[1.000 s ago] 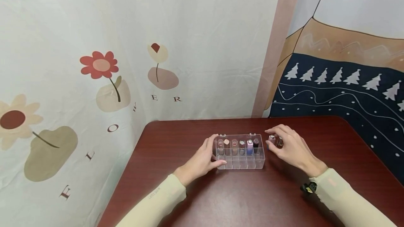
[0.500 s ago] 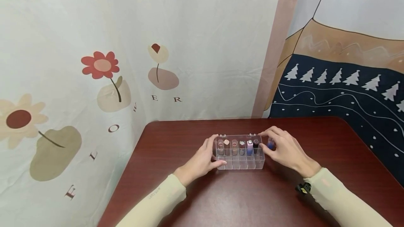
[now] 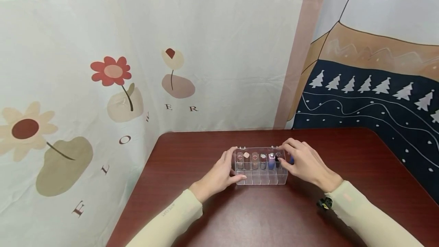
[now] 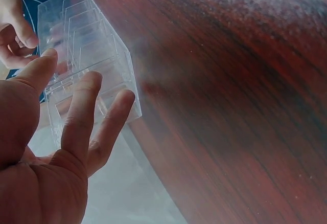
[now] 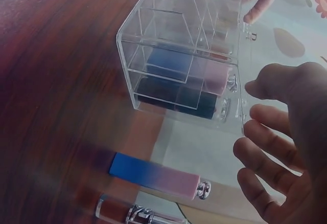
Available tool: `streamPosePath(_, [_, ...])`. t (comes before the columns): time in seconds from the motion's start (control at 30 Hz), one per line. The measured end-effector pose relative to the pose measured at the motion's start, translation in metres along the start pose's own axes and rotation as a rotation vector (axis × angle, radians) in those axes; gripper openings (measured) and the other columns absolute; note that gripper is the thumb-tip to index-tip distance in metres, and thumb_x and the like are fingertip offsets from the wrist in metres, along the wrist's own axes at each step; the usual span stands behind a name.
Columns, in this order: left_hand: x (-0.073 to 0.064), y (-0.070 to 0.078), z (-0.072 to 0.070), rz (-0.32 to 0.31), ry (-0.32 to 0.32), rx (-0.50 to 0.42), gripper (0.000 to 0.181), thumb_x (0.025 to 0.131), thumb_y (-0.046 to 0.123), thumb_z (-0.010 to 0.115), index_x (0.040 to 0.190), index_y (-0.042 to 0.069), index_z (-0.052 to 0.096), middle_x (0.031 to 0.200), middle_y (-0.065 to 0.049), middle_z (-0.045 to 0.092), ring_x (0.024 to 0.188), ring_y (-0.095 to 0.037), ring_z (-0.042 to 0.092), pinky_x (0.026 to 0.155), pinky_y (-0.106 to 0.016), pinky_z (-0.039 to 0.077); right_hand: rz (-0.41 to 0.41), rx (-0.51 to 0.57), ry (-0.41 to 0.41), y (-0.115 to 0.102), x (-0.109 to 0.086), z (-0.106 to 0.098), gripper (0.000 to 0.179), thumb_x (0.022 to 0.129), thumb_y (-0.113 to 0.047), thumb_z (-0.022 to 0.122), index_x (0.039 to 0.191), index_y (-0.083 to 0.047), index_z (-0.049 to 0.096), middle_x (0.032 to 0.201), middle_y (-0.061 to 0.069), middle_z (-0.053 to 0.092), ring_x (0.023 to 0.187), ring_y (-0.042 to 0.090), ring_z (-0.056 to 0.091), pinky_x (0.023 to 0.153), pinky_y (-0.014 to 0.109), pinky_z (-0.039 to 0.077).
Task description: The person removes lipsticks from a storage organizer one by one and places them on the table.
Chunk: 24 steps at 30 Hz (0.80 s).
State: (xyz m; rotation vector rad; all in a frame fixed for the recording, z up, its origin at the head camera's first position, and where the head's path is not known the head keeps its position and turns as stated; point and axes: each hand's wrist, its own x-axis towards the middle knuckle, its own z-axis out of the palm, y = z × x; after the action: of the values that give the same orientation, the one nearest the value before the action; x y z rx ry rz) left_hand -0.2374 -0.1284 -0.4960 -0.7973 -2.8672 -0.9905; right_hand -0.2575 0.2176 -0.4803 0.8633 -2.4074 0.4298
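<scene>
A clear compartment box stands on the table with a row of several lipsticks in its rear slots, one of them purple and pink. My left hand holds its left end, thumb in front and fingers behind. At the upper right end is my right hand, fingers spread beside the rim with nothing between them. Below that hand in the right wrist view, a blue-to-pink lipstick and a clear-capped brown lipstick stand outside the box. A dark lipstick fills the end slot.
The dark red table reaches back to a pale curtain with printed flowers. A navy cloth with white trees hangs at the right. The box's front slots have no lipsticks.
My right hand has moved left, from around the lipsticks beside the box to the box's right end. My left hand stays in place on the box.
</scene>
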Motion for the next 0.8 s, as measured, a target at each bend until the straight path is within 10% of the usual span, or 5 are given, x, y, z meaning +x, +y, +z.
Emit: streamPosePath(0.8, [-0.002,0.002,-0.003,-0.01,-0.006,-0.009,0.106,0.102,0.033,0.094,0.177,0.0,0.027,0.159,-0.028,0.055,0.089,-0.003,0.074,0.093,-0.032,0.068,-0.078,-0.118,-0.037,-0.013,0.009,0.003,0.028,0.084,-0.006,0.101,0.11,-0.01,0.09,0.103,0.005,0.076,0.089,0.02,0.071,0.074,0.038,0.054])
